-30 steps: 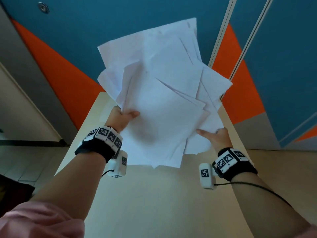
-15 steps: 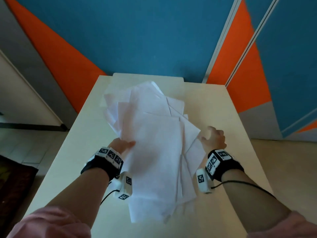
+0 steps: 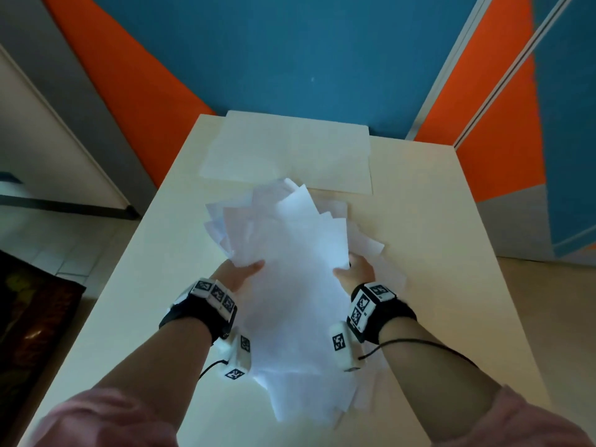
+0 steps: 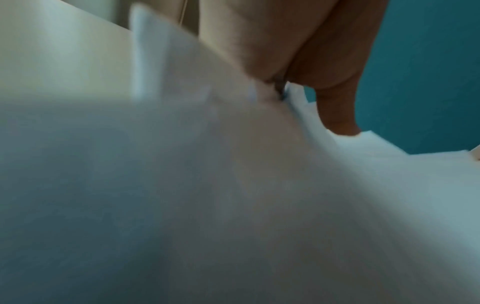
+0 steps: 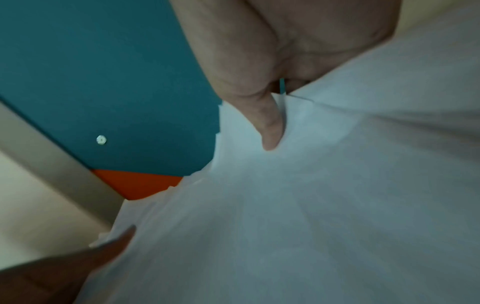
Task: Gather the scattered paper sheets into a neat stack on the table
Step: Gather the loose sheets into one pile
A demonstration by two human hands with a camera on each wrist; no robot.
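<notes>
The sheets [image 3: 290,285] are all in one bundle, held between the left hand [image 3: 240,275] and the right hand [image 3: 354,272] over the middle of the worktop [image 3: 451,253]. The gathering looks done; the squaring is not. Corners fan out at 12 and 2 o'clock, edges splay at 6 o'clock, and no two sides line up. Whether the bundle's near end already rests on the worktop cannot be told from the head view. A larger pale sheet or mat [image 3: 290,150] lies flat at 12 o'clock, by the far edge, and is not in the bundle; whether it belongs to the task is unclear.

The left hand pinches the bundle's 9 o'clock edge, thumb on top; the left wrist view is blurred but shows a thumb [image 4: 337,111] pressed down on the paper. The right hand pinches the 3 o'clock edge the same way, with its thumb [image 5: 270,127] on top of the paper. The fingers underneath are hidden.

A second ago the bundle was held up high against the blue wall [image 3: 306,59], well clear of the worktop. Half a second ago it had come down low over the surface, with the right hand looser at its side. Now the bundle sits nearer the person, narrower, both hands closed in on its flanks.

What is left, as a judgement: tap or slide the edges flush, then lay the stack down and let go.
</notes>
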